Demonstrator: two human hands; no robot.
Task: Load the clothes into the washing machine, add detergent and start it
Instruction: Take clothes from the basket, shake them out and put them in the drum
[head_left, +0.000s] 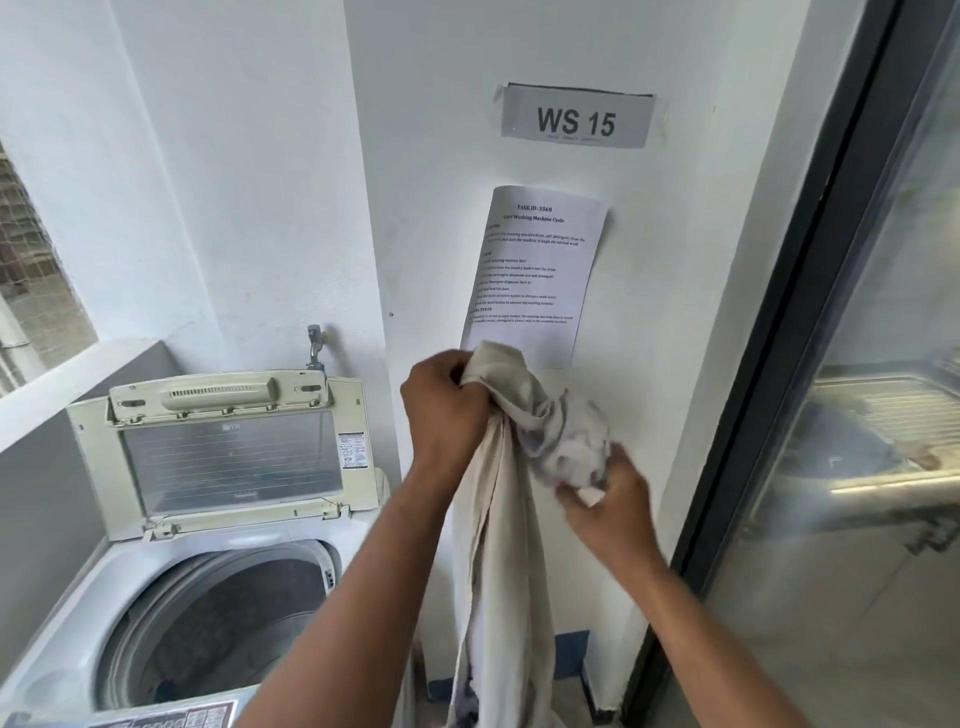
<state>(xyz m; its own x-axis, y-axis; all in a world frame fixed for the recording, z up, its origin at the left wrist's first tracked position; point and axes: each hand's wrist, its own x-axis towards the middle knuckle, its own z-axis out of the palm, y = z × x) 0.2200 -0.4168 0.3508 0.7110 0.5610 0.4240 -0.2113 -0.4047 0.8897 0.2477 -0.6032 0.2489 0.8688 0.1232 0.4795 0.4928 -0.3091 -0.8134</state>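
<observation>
A cream-coloured garment (498, 545) hangs in front of the white wall, right of the washing machine (156, 571). My left hand (447, 410) grips its top end in a fist. My right hand (608, 499), blurred, holds a bunched white part of the cloth lower and to the right. The top-loading washer stands at the lower left with its lid (228, 452) raised upright and its drum (218, 623) open; something dark lies at the drum's bottom.
A tap (314, 345) sticks out of the wall behind the washer. A printed task sheet (535, 270) and a "WS 15" sign (576, 117) hang on the wall. A dark-framed glass door (779, 338) runs down the right side. A ledge (67, 384) and a window are at left.
</observation>
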